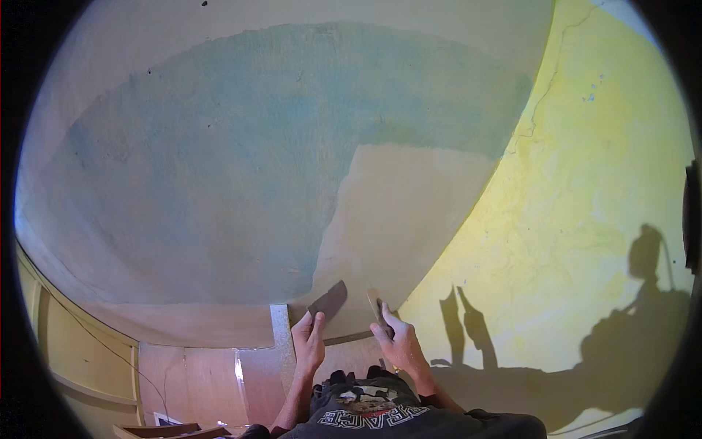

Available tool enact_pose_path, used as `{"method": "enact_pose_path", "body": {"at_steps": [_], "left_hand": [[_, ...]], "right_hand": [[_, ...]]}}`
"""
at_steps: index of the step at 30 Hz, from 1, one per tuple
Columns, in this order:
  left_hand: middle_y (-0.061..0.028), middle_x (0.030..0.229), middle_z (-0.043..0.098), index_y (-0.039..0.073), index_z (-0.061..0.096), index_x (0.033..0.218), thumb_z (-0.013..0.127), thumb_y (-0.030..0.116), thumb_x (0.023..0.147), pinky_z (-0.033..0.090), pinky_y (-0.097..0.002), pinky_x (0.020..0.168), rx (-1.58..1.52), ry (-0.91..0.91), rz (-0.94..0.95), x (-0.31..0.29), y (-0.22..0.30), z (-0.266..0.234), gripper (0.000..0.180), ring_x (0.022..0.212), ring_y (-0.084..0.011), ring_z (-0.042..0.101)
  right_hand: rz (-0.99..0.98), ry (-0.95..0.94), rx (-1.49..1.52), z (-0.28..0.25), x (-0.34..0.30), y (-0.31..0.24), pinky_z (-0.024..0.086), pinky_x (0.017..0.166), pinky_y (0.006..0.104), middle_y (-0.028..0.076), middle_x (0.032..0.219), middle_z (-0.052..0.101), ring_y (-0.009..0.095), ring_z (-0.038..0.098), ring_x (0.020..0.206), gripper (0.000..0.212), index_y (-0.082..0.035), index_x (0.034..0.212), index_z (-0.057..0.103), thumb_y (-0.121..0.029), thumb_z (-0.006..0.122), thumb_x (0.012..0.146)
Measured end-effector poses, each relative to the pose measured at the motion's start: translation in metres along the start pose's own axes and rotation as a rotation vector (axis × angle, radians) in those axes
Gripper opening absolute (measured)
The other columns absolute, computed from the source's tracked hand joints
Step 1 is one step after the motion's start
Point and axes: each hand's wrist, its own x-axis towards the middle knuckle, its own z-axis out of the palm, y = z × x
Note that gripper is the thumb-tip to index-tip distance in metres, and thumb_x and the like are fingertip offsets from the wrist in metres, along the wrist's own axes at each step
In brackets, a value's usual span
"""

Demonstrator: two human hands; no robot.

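my left hand (309,339): closed on a dark blade (330,298), lower end hidden
my right hand (400,341): closed on a second blade (374,301), nearly edge-on
plastered surface (219,161): blue-grey and beige, beyond my grip
yellow wall (570,190): rightward

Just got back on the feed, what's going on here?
A person grips a wide dark blade in the left hand and a narrower-looking flat tool in the right hand. Both are held up, apart, before a large surface with a blue-grey area and a beige patch reaching the yellow wall. Contact can't be told.
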Motion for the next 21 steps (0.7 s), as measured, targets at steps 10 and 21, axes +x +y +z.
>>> {"method": "enact_pose_path", "body": {"at_steps": [10,21], "left_hand": [[0.0017,0.106,0.065,-0.005,0.064,0.123,0.054,0.023,0.105,0.043,-0.0252,0.086,-0.121,-0.007,-0.073,0.002,0.005,0.003,0.034,0.097,-0.0075,0.054],[0.0043,0.1,0.064,-0.004,0.066,0.12,0.057,0.019,0.104,0.043,-0.0238,0.084,0.046,-0.119,0.004,0.001,0.004,0.004,0.03,0.094,-0.0063,0.051]], "right_hand": [[0.049,-0.259,-0.315,0.009,-0.012,0.039,0.048,0.061,0.0421,0.023,0.074,0.065,0.032,0.063,0.061,0.05,-0.001,0.133,0.059,-0.026,0.07,0.091],[0.451,-0.417,0.544,-0.02,0.004,0.021,0.035,0.041,0.0228,0.002,0.065,0.053,0.007,0.049,0.047,0.027,0.005,0.098,0.056,-0.022,0.062,0.099]]}}
